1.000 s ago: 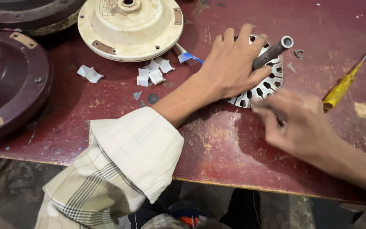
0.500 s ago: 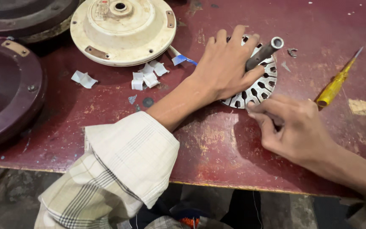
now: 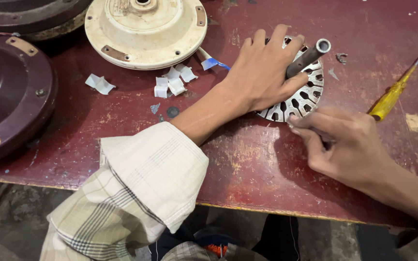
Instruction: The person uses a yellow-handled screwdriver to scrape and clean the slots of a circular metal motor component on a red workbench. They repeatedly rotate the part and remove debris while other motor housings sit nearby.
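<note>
**Slotted metal disc held flat under one hand, its edge worked by the other**

A round slotted metal disc [image 3: 300, 99] is lying on the dark red table [image 3: 247, 169], at about 1 o'clock from the middle of the view. A short grey metal shaft [image 3: 308, 57] stands out of its centre and is tilted toward 2 o'clock. The disc is covered for the greater part by the left hand [image 3: 262, 72], which is laid flat with the fingers spread over the top and the thumb side near the shaft; it seems that the disc is pressed down in this way so that it cannot turn or slide.

At 5 o'clock from the disc, the right hand [image 3: 347, 145] is brought to the rim. Its fingertips [image 3: 298, 122] are pressed together, touching or nearly touching the edge of the disc. Whether something thin is pinched between them cannot be told.

At 3 o'clock from the disc, a yellow-handled screwdriver [image 3: 392, 94] is left on the table, within easy reach of the right hand but not touched.

At 9 o'clock, small pieces of white paper [image 3: 170, 82] are scattered, and beside them a small blue scrap [image 3: 215, 63] is seen. Behind these, at 10 o'clock, a cream round motor cover [image 3: 146, 30] is placed. At the far left, a dark maroon round cover [image 3: 10, 96] rests at the table's edge, and another dark one [image 3: 30, 14] is partly seen above it.
</note>
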